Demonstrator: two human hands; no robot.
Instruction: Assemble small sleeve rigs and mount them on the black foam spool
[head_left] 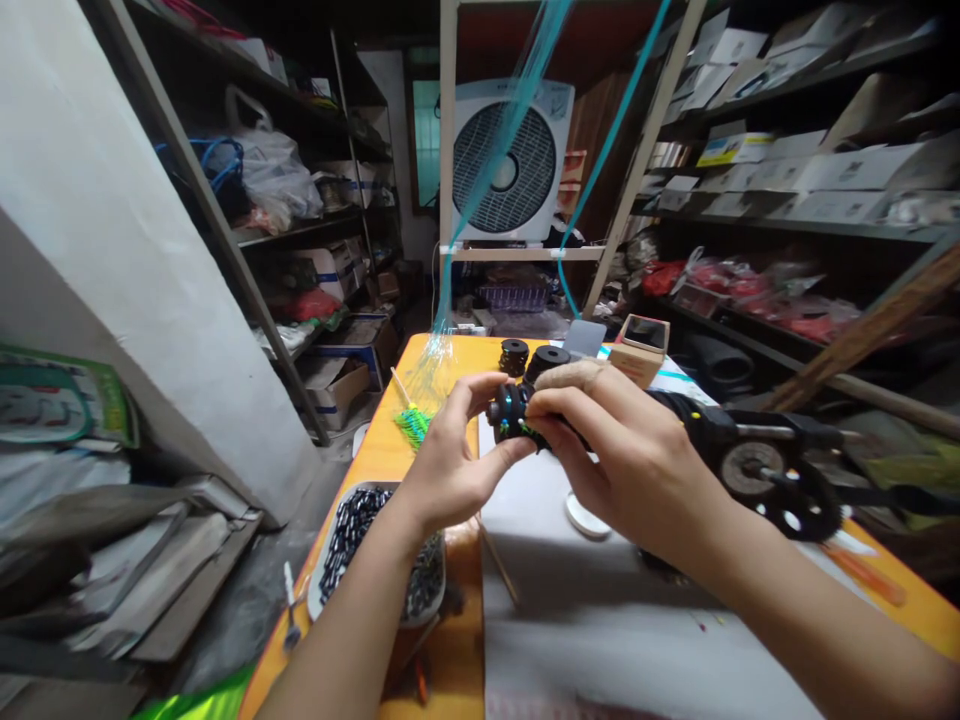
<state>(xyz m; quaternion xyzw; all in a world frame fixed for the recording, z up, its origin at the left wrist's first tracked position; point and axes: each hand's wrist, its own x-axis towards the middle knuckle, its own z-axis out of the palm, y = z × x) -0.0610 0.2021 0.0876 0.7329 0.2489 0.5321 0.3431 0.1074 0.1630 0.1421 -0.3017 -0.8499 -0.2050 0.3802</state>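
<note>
A black cylindrical spool part with blue and green bits sits at the left end of a dark machine that extends to the right. My left hand curls round the spool's left side, thumb below and fingers above. The fingers of my right hand are pressed together on the spool's right side; what lies between the fingertips is too small to make out. Two black spools, one at the back and a larger one, stand just behind my hands.
On the orange table are a white tray of small dark metallic pieces, green strands, a white round lid, a thin stick and a cardboard box. A fan and shelves stand behind.
</note>
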